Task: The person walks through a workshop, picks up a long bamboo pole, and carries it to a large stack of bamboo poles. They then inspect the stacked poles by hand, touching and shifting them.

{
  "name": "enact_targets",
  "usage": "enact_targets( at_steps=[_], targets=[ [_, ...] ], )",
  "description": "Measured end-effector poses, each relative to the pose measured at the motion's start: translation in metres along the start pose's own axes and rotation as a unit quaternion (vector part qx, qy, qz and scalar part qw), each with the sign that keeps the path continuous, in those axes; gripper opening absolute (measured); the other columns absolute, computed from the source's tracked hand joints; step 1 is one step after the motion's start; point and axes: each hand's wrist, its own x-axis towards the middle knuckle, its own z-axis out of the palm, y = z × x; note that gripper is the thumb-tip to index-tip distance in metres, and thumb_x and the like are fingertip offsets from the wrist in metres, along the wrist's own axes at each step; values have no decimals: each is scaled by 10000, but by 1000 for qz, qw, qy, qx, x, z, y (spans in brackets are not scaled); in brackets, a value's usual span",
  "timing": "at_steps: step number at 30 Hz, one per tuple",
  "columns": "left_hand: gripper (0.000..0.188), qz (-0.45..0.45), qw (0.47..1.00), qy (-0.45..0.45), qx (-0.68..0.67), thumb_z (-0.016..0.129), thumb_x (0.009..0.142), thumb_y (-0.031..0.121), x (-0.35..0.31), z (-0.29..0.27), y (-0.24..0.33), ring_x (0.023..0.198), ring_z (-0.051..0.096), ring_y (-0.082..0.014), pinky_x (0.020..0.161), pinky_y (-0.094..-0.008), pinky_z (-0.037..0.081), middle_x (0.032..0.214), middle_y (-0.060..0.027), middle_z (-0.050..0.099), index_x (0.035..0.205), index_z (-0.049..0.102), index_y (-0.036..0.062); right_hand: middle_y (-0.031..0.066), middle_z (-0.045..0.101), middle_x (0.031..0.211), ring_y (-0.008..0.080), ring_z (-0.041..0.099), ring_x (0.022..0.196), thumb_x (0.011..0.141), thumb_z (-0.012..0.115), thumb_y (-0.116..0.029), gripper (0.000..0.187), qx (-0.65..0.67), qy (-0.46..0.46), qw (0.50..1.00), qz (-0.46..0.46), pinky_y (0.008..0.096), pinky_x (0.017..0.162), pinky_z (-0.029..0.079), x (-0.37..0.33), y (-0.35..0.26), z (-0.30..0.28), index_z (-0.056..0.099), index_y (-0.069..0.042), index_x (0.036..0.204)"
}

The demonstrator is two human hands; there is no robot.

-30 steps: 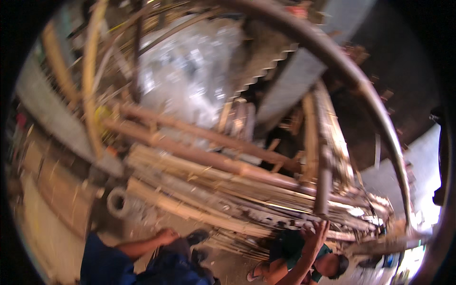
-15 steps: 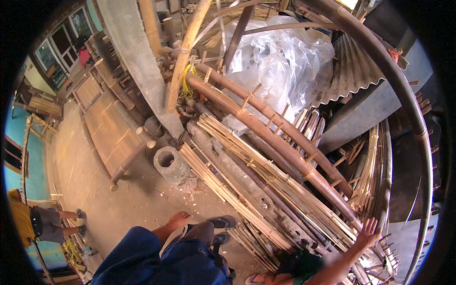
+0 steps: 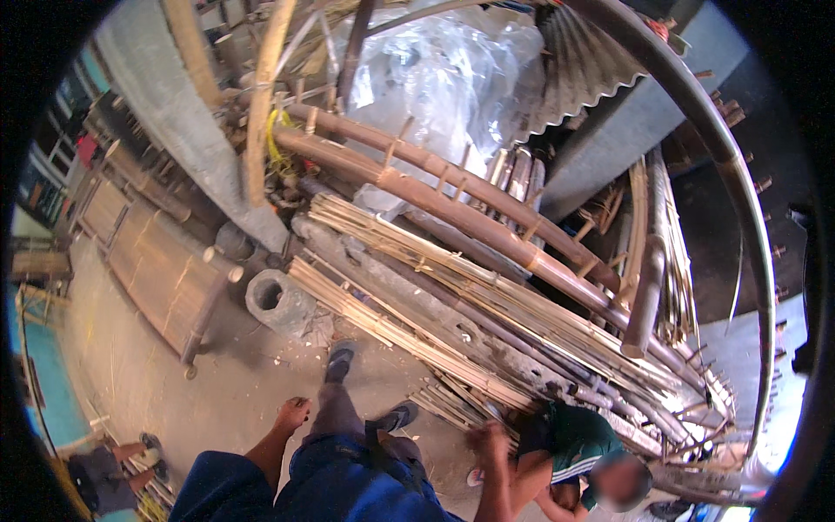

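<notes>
My left hand hangs low beside my left leg, over the bare floor, with its fingers curled in and nothing seen in them. My right hand is raised in front of my body, smeared by motion, so its fingers cannot be made out. Near it, bundles of split bamboo strips lie along the floor. Beyond them a long bamboo ladder with short rungs rests at a slant, its near end toward the lower right. Neither hand touches the bamboo in a way I can see.
A person in a green shirt crouches close at my right. A concrete cylinder and a bamboo bench stand at left. Clear plastic sheeting is heaped behind the ladder. A curved dark bamboo pole arches across the right.
My view has shifted to the right and one foot has come forward. My right arm, stretched out with spread fingers by the ladder's near end, has drawn back toward my body.
</notes>
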Motion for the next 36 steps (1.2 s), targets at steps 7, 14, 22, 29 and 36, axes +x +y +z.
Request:
enact_targets(
  at_steps=[7,14,22,29,36],
  targets=[
    [384,-24,999,-41,25,610,973,369,31,-50,40,762,657,-174,612,-325,511,933,-83,702,1165,651,39,171,734,1073,271,725,936,984,610,-329,562,-522,-148,839,-35,364,763,577,-70,128,103,511,-8,1435],
    [398,39,976,-48,208,598,954,400,154,-150,92,819,697,-239,732,-395,538,891,-112,736,1075,710,38,197,699,1147,288,714,916,992,599,-334,522,1,116,990,85,407,770,584,-71,90,198,541,4,1386],
    [480,171,955,11,242,560,933,478,179,-161,160,1008,685,-338,883,-427,515,1041,-191,718,1083,721,51,222,682,1145,325,713,922,999,572,-318,512,36,167,976,135,424,755,586,-153,165,224,509,-13,1405],
    [368,198,919,-163,299,599,977,373,111,-57,108,730,645,-193,638,-353,523,870,-109,702,1042,712,29,207,671,1138,339,688,927,988,594,-373,484,236,259,925,146,451,724,567,-273,385,182,539,-68,1361],
    [537,341,728,-294,517,559,936,538,12,36,-7,1119,643,-409,954,-499,500,1187,-233,680,1148,719,72,118,688,855,239,677,695,1026,511,-466,456,379,385,838,79,371,561,549,-440,567,184,673,-71,1189]
  ],
)
